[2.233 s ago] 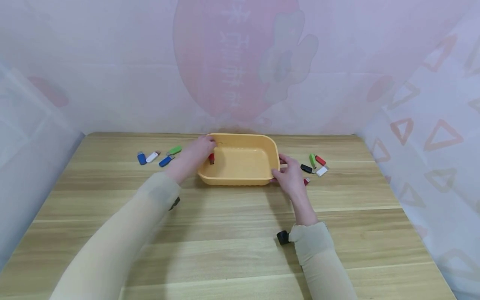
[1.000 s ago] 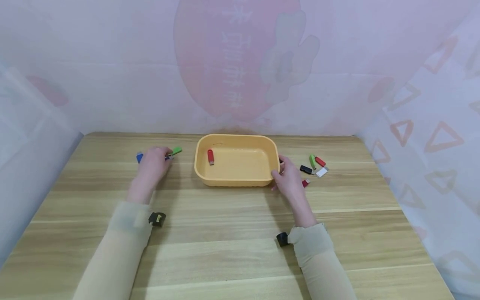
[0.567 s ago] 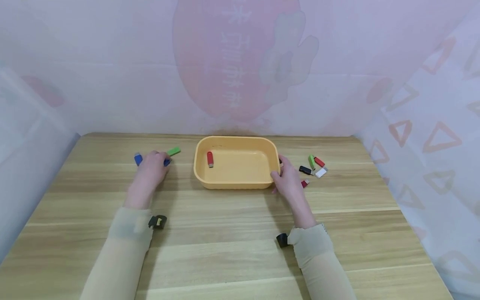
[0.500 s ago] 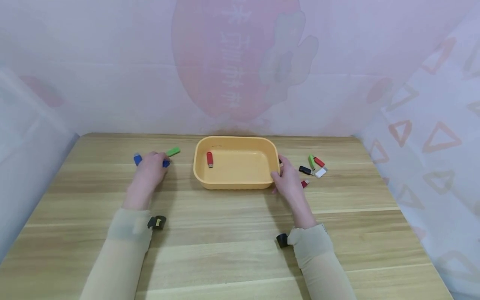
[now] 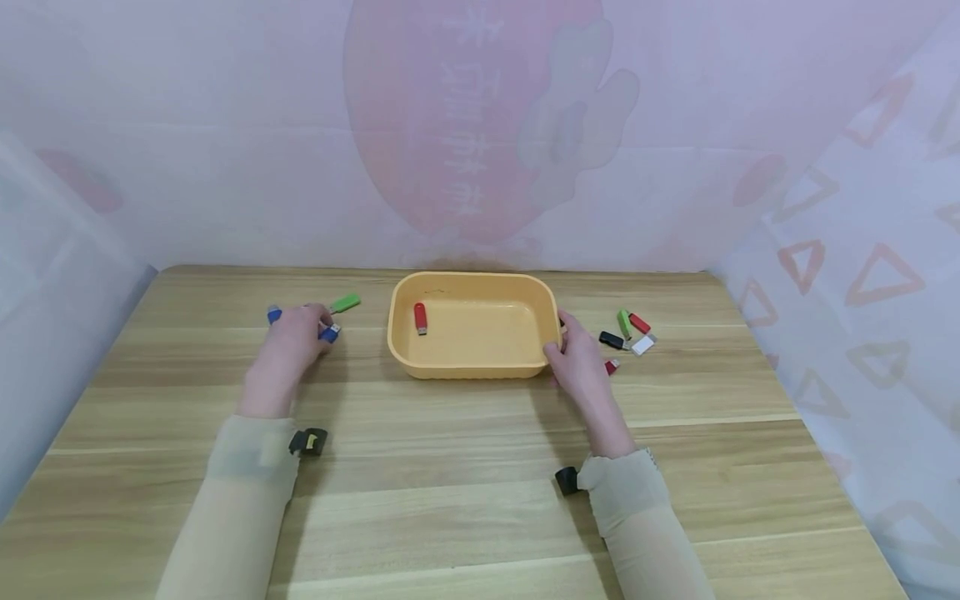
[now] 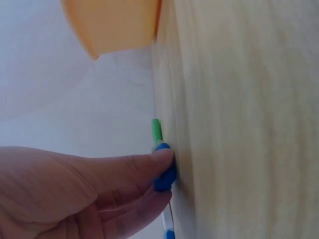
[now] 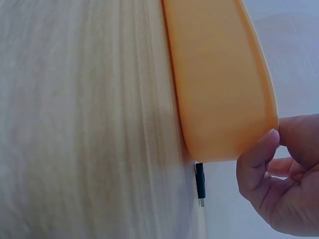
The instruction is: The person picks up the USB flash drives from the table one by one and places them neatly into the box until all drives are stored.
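My left hand (image 5: 318,329) pinches a blue USB stick (image 5: 328,332) between thumb and fingers, low over the wooden table; the left wrist view shows the blue USB stick (image 6: 164,175) at my fingertips (image 6: 162,155). A green stick (image 5: 346,302) lies just beyond it, and another blue stick (image 5: 274,314) to the left. My right hand (image 5: 564,340) grips the right rim of the yellow tray (image 5: 480,367), with fingers (image 7: 259,154) curled at the tray's (image 7: 224,79) end. A red stick (image 5: 421,317) lies inside the tray at its left.
Right of the tray lie several sticks: green (image 5: 624,322), red (image 5: 640,322), black (image 5: 612,339), white (image 5: 643,344) and a dark red one (image 5: 612,365). A black stick (image 7: 200,181) sits by the tray's end. Curtained walls close the table's back and sides.
My left hand left the tray, where the red stick now lies, went to the sticks on the left and took the blue one. The right hand stayed on the tray's rim.
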